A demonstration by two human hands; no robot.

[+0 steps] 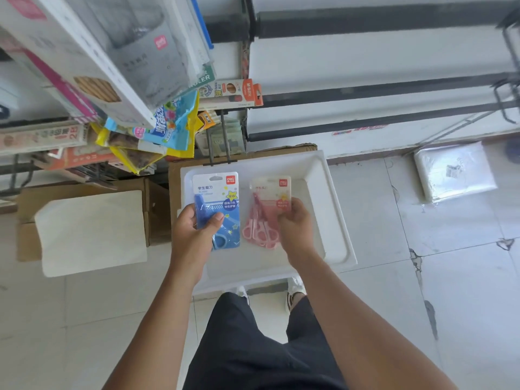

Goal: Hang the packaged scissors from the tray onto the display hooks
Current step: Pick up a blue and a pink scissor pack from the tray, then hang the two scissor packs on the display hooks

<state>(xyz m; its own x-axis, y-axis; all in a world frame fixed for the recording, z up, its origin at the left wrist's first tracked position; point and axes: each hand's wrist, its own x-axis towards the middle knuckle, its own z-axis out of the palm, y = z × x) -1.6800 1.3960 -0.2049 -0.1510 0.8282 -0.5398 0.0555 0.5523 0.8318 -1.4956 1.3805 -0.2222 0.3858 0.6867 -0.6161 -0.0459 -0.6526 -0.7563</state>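
A white tray (323, 192) rests on a cardboard box below me. My left hand (194, 229) grips a blue pack of scissors (222, 198) by its lower left, above the tray's left side. My right hand (295, 220) holds a stack of pink scissor packs (267, 212) by the right edge, over the tray's middle. Two dark display hooks (218, 136) stick out from the rack just beyond the tray's far edge, with no packs on their near ends.
Hanging stationery packs and boxes (146, 80) crowd the rack at upper left. An open cardboard box with a white sheet (90, 232) sits left of the tray. A wrapped white bundle (453, 170) lies on the tiled floor at right. White shelving runs along the top right.
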